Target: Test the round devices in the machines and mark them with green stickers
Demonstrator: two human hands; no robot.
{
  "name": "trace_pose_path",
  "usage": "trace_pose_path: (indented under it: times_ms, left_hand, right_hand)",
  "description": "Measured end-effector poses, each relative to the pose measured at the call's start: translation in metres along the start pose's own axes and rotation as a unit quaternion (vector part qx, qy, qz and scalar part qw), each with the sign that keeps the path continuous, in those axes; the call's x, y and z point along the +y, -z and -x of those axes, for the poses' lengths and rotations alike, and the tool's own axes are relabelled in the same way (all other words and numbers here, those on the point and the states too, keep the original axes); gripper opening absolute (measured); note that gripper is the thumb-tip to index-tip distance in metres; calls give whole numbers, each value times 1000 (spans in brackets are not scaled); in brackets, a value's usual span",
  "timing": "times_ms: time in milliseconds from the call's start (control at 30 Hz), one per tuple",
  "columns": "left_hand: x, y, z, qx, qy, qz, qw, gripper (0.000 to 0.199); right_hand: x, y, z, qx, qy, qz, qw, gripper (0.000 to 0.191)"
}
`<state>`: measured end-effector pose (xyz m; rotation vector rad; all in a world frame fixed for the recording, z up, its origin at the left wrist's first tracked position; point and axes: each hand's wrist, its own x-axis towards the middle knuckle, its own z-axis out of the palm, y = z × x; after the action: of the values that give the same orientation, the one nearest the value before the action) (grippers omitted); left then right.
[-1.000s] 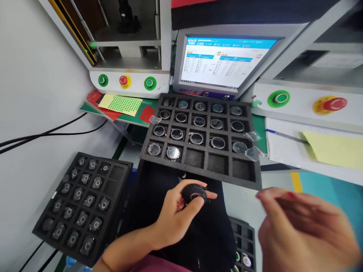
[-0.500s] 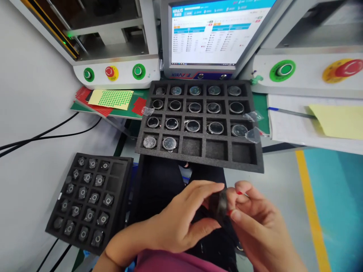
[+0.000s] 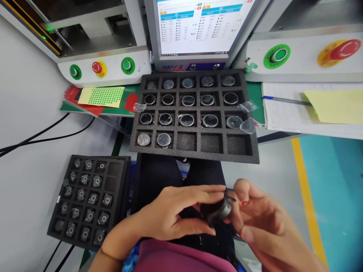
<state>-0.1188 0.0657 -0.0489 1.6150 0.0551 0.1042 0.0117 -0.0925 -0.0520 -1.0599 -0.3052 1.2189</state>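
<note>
My left hand (image 3: 170, 211) is closed around a dark round watch body (image 3: 217, 209), its fingers above and its thumb below. The watch is tilted, with its edge toward my right hand. My right hand (image 3: 263, 215) is beside that edge with its fingers curled in. Small red bits show at those fingertips; I cannot tell whether they are nails or pieces of film. Ahead of both hands, a black foam tray (image 3: 198, 155) holds round watches in several rows, with three vacant pockets at the front right.
At the left stands another foam tray (image 3: 109, 196) with small dark watch parts. Behind are a monitor (image 3: 195, 34) and button panels with a red stop button (image 3: 96, 67). A sheet of green dots (image 3: 102, 97), a pen (image 3: 286, 100) and yellow paper (image 3: 334, 105) lie nearby. Clear film scraps (image 3: 248, 125) cling to the tray.
The view has tipped downward slightly. The watch has turned so more of its side shows. My right thumb has moved down, away from the watch, and its fingers have spread a little.
</note>
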Motion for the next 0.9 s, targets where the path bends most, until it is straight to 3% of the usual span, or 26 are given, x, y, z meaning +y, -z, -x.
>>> trace_pose_path:
  times_ms: [267,400,500,667,900]
  left_hand:
    - [-1,13,0,-38,72,10,997,54]
    - [-7,10,-3,16,29,-44,998,66]
    - [-7,7,-6,54,-13,-81,995,63]
    - [-5,6,-5,78,-64,-110,989,61]
    - [-6,7,-5,94,-82,-135,983,54]
  right_hand:
    - [5,3,-5,-46,-58,-23,997,38]
    - [7,-2,-6,-25,-46,-18,998,37]
    - [9,-8,-7,7,-12,-22,1000,34]
    - [12,-11,-6,20,23,-39,999,27]
    - [13,-8,-8,31,27,-26,999,26]
